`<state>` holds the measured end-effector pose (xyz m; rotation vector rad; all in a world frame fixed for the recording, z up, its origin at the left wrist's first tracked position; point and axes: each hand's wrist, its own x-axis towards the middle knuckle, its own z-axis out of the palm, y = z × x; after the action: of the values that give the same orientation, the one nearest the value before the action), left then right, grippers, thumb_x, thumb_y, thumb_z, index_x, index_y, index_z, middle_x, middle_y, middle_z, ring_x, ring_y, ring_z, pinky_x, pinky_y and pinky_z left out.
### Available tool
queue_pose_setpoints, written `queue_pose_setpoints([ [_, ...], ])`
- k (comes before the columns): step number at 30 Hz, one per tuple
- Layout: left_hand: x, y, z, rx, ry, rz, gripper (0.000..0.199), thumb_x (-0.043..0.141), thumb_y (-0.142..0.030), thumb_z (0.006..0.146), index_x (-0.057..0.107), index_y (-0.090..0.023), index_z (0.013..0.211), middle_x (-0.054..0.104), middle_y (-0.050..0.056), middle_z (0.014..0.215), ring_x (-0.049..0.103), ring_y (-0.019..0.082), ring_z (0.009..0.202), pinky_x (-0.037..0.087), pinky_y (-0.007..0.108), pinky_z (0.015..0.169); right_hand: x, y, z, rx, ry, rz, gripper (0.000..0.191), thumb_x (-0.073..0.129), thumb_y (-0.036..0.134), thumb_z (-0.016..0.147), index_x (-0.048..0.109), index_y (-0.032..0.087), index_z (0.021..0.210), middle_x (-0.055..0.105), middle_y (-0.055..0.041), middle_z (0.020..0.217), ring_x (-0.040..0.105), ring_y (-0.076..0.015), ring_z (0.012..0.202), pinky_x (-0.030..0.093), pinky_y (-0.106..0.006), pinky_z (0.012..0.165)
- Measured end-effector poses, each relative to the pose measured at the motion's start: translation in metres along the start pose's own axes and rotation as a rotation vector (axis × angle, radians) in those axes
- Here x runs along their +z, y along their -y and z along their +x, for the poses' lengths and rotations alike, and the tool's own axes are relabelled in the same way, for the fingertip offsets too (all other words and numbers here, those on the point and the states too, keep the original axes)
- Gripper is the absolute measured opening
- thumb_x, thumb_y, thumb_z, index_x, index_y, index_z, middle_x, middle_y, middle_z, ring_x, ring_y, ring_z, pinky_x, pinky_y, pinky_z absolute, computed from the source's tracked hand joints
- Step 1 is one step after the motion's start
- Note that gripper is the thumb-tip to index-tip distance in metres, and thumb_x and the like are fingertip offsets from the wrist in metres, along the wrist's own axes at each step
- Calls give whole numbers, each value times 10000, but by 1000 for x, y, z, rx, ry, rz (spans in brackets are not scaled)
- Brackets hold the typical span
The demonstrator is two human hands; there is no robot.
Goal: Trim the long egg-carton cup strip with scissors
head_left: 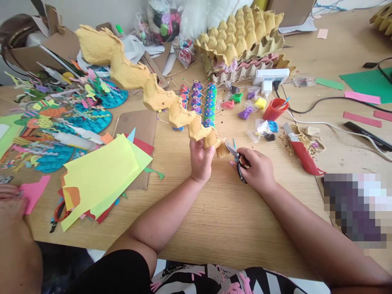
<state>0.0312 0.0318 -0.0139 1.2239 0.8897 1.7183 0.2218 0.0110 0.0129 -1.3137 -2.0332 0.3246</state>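
A long strip of yellow egg carton point(156, 96) slants from the upper left down to the middle of the table. Near its lower end my left hand point(202, 160) is closed on it, thumb against a cup. My right hand point(255, 168) grips a pair of black-handled scissors point(233, 153), whose blades touch the strip's near end beside the last cup. Behind the strip stand painted carton caterpillars with pins stuck in them: a green and blue one point(210, 104), a purple one point(196, 98) and a red one point(183, 93) partly hidden by the strip.
Stacked egg trays point(239, 38) stand at the back. A red cup point(275, 109), power strip point(271, 76) and red cutter point(303, 155) with scraps lie to the right. Coloured paper point(104, 175) and blue craft pieces point(92, 118) cover the left, beside another person's hand point(10, 200) on pink paper.
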Motion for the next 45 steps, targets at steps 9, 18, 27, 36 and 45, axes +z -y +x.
queue_pose_setpoints([
  [9,6,-2,-3,108,-9,21,541,758,-480,927,539,-415,1417,701,30,1290,701,229,1221,546,461,1109,0,3,0,27,2,-7,342,632,555,963,711,231,1037,651,-6,692,586,-170,619,394,-287,603],
  [18,2,3,-8,88,26,62,655,779,-483,914,446,-366,1466,663,75,1371,694,237,1266,554,415,1110,-1,3,1,-39,-41,-94,341,608,534,989,719,214,1035,678,-21,706,588,-173,629,373,-293,606],
  [27,-1,2,-10,68,61,-5,572,807,-391,906,522,-362,1400,671,60,1342,692,221,1273,574,381,1090,0,4,1,-80,-46,-144,354,581,518,1014,732,200,1057,703,-40,725,596,-183,638,385,-298,631],
  [36,0,0,-8,58,57,4,648,800,-409,910,495,-367,1480,684,72,1379,684,232,1299,560,399,1111,0,4,1,-115,-82,-159,376,586,523,1026,748,185,1061,687,-31,686,572,-172,597,365,-296,606],
  [45,2,-1,-9,40,49,-39,656,813,-363,909,485,-387,1477,668,63,1423,681,217,1309,540,401,1134,-2,4,1,-133,-113,-194,414,574,551,1035,765,184,1044,667,-23,650,557,-168,580,335,-299,584],
])
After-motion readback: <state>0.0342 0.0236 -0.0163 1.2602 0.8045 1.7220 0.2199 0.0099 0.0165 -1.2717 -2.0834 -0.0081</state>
